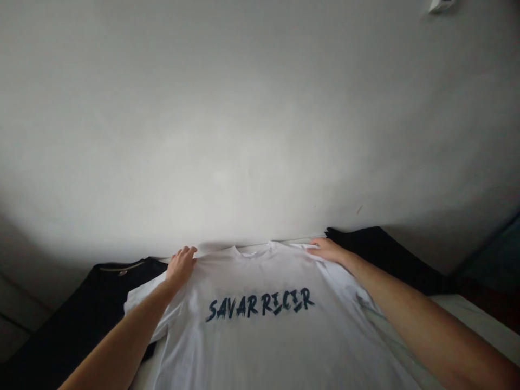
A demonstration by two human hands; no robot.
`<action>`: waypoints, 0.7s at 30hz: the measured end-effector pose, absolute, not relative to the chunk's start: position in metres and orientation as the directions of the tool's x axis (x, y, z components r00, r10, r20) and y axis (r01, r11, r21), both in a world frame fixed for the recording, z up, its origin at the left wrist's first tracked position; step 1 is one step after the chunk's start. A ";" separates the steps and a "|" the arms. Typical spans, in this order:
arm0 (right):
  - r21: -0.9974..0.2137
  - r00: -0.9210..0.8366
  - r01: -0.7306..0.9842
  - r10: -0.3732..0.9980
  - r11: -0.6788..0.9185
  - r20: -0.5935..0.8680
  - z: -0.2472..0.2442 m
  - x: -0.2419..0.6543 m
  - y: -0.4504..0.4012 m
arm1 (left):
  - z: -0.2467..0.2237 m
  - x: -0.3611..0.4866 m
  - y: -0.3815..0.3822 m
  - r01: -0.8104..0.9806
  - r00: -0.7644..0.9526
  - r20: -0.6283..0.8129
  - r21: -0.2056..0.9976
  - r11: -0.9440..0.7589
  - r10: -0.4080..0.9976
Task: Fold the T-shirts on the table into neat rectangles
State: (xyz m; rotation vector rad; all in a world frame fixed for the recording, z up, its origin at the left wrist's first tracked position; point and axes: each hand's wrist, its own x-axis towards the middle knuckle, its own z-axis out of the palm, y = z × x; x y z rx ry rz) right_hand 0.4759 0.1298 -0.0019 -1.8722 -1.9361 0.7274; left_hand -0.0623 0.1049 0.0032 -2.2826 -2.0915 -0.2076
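Note:
A white T-shirt (252,341) lies spread out in front of me, its neckline toward the wall and dark brush-style lettering across the chest. At its left shoulder seam, my left hand (182,266) has its fingers bent over the cloth. My right hand (328,249) pinches the fabric at the opposite shoulder, thumb side toward the collar. Both forearms reach over the sleeves. The lower part of the shirt runs out of view at the bottom.
A black garment (77,309) with a visible neckline lies to the left, partly under the white sleeve. Another dark folded cloth (377,257) is at the right on the pale table surface (479,319). A plain wall (252,124) rises directly behind, with a small white fixture (441,5) high up.

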 end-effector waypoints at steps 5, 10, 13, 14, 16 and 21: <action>-0.571 -0.028 0.776 0.891 -0.267 -0.454 0.025 0.508 0.106 | -0.023 -0.032 0.063 0.939 0.325 0.208 0.041 -0.340 0.923; -0.667 -0.106 0.685 0.865 -0.294 -0.490 0.043 0.516 0.082 | -0.038 -0.012 0.040 0.929 0.363 0.043 0.056 -0.365 0.931; -0.841 -0.163 0.469 0.909 -0.271 -0.383 0.048 0.516 0.069 | -0.036 -0.012 0.040 0.935 0.349 0.036 0.047 -0.351 0.936; -0.867 -0.186 0.413 0.906 -0.278 -0.379 0.049 0.518 0.064 | -0.035 -0.012 0.040 0.935 0.349 0.044 0.047 -0.351 0.936; -0.860 -0.232 0.403 0.873 -0.314 -0.428 0.051 0.524 0.056 | -0.034 -0.013 0.040 0.934 0.351 0.061 0.051 -0.354 0.934; -0.586 -0.083 0.737 0.817 -0.335 -0.571 0.058 0.552 0.047 | -0.029 -0.010 0.036 0.935 0.348 0.064 0.043 -0.351 0.935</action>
